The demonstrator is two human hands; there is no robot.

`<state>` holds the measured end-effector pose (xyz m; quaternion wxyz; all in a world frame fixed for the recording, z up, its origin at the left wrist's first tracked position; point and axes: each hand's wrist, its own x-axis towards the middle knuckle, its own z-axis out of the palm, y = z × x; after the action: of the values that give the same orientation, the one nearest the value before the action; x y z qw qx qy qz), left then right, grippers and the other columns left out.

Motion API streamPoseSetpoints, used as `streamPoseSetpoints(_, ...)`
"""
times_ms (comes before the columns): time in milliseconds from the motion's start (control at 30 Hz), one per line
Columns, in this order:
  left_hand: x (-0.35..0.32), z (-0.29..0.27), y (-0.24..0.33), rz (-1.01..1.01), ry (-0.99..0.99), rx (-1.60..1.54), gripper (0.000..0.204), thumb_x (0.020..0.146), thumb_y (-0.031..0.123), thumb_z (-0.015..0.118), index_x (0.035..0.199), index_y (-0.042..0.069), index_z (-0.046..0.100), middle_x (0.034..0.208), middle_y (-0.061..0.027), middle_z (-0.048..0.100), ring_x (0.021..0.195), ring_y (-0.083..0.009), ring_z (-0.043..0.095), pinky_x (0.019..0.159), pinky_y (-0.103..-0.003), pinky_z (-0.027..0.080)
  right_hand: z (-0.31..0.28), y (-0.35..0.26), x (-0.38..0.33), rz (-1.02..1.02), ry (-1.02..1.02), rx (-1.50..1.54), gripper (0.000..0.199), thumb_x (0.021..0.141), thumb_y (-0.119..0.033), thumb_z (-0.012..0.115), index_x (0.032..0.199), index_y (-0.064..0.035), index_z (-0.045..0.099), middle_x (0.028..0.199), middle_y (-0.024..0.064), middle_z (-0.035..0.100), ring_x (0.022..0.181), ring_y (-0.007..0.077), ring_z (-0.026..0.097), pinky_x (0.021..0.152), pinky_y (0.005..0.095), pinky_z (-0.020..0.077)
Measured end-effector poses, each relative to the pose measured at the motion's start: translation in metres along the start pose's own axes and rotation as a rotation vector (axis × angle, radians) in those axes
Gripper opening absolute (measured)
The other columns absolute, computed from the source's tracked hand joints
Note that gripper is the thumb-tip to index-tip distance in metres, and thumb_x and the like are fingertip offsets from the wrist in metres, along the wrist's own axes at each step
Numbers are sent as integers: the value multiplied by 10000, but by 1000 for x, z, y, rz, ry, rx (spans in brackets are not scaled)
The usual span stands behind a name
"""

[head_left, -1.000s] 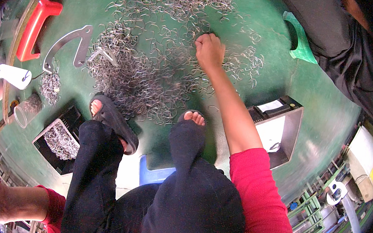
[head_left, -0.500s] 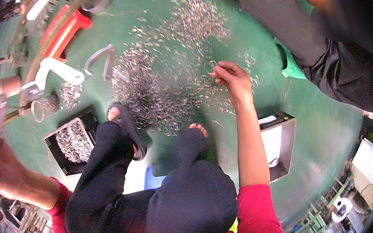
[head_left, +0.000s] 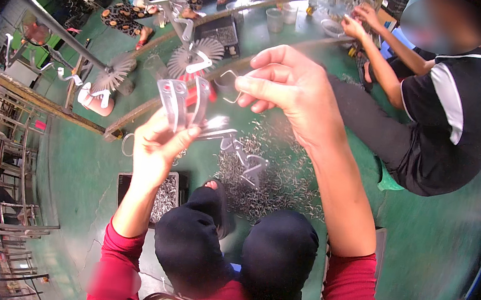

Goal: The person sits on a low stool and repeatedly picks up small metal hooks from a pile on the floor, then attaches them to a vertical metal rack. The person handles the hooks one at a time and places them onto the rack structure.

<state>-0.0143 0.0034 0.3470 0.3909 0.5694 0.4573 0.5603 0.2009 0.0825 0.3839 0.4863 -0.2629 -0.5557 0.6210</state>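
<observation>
My left hand is closed around clear-grey, curved plastic pieces, held upright at chest height. My right hand is raised just to the right of them, thumb and fingers pinching a thin bent metal wire clip. The clip's free end points toward the plastic pieces, with a gap between. Below both hands, a wide pile of small bent metal clips lies on the green floor in front of my feet. Near my left knee sits a black crate holding more metal clips.
At the right a person in dark clothes sits on the floor, legs reaching toward the pile. Wooden rails cross ahead, beside radial metal racks with white hooks. Plastic cups stand farther off. Metal frames line the left.
My left hand has come from the far left to the middle, bringing the plastic pieces. My right hand has risen from over the pile with a wire clip. The view has tilted upward.
</observation>
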Motion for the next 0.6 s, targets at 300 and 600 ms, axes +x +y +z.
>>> streamPoseSetpoints(300, -17, 2, 17, 195, -98, 160, 205, 745, -44, 704, 944, 3, 693, 964, -79, 651, 908, -154, 606, 816, -285, 465, 20, -33, -3, 25, -40, -103, 264, 754, -43, 736, 925, 42, 553, 739, 110, 661, 601, 131, 638, 522, 229, 506)
streamPoseSetpoints(600, -27, -2, 28, 372, -138, 459, 234, 750, -19, 701, 979, 27, 696, 947, -98, 668, 876, -180, 634, 782, -296, 493, 35, -22, -10, 21, -9, -34, 219, 783, -51, 710, 910, -20, 534, 783, 88, 654, 676, 138, 648, 596, 227, 508)
